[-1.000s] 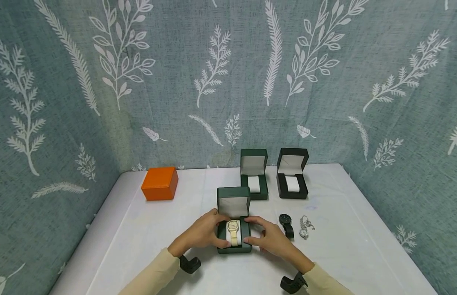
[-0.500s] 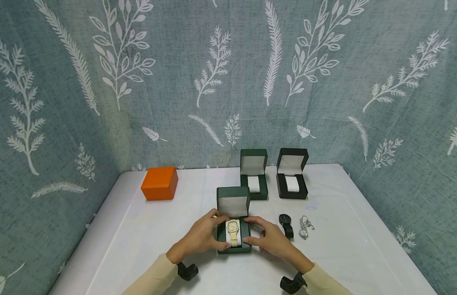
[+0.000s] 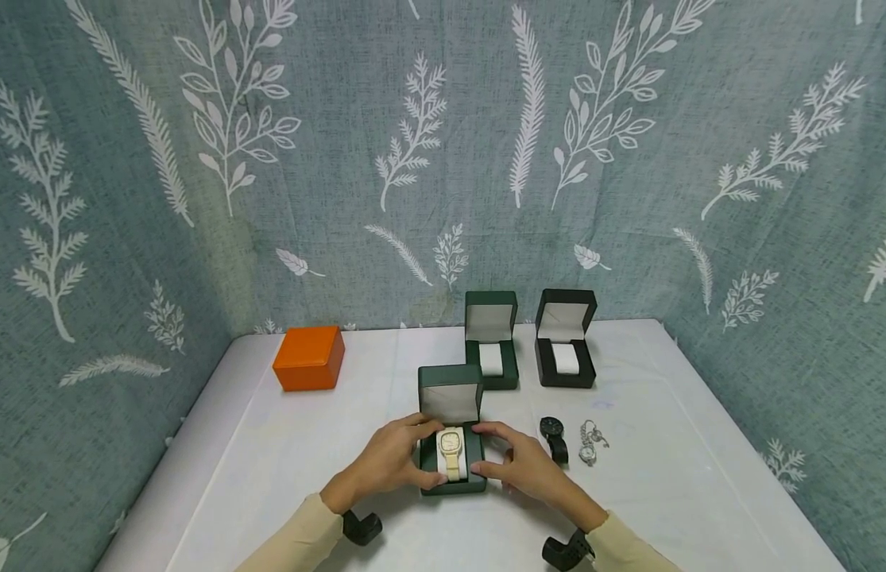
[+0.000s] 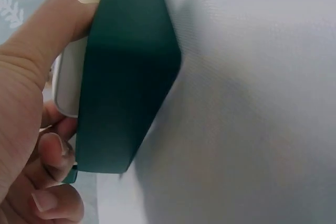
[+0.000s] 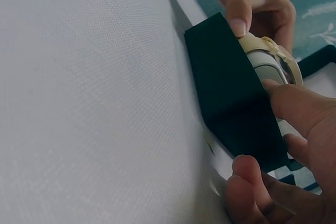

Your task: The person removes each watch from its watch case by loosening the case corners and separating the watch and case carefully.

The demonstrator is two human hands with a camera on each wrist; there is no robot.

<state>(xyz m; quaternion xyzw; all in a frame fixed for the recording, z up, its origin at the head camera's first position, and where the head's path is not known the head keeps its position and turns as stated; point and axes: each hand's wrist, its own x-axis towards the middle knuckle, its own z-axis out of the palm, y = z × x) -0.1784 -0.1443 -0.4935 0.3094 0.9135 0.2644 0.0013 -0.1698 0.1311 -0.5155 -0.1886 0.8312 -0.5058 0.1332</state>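
Note:
A gold square-faced watch [image 3: 451, 446] is strapped round a white cushion inside an open dark green watch box [image 3: 450, 395] at the table's middle. My left hand [image 3: 388, 454] pinches the watch on its cushion from the left, index fingertip at the back, thumb tip over the front. My right hand [image 3: 524, 459] grips the box's right side, thumb and index finger on its rim. In the left wrist view, the box's green outer wall [image 4: 131, 66] hides most of the cushion. In the right wrist view, the thumb rests beside the watch strap [image 5: 254, 43].
Behind stand another open green watch box [image 3: 491, 361] and an open black watch box [image 3: 566, 357], each with a white cushion. A closed orange box [image 3: 309, 359] sits back left. A black watch [image 3: 555, 438] and a silver chain watch [image 3: 590, 445] lie to the right.
My left wrist has shifted slightly left and its fingers have changed position a little at the watch. The right hand keeps its place; the other boxes and watches stay put.

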